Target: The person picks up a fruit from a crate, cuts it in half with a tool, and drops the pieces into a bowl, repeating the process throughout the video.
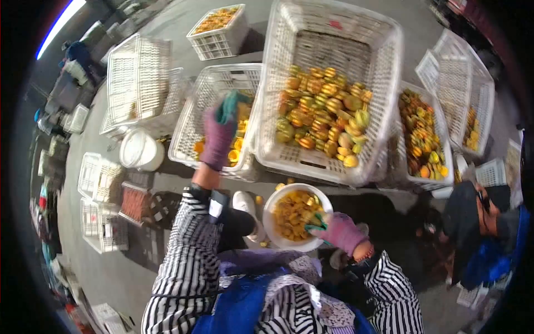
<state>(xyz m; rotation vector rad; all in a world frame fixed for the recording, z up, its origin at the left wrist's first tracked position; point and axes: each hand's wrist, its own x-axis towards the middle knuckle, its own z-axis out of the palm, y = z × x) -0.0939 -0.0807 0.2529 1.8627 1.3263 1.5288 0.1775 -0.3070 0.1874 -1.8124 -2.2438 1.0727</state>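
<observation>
My left hand (221, 131), in a purple glove with green fingertips, is raised over a white crate (186, 119) holding orange-yellow pieces. Its fingers are blurred, so what they hold, if anything, is unclear. At the right rim of a white bucket (271, 234) of yellow-orange pieces (295, 209) is my right hand (339, 230), gloved the same way. Its fingers are bent together over the pieces, and whatever lies between them cannot be made out. Beyond the bucket, a large white crate (328, 173) contains many green and orange striped fruits (322, 108).
On the right stand a crate of fruit and peel (421, 133) and a seated person (481, 222). Stacked crates (139, 80) and a lidded white bucket (142, 150) are on the left. A smaller filled crate (219, 33) stands farther back. Another person (80, 58) is at the upper left.
</observation>
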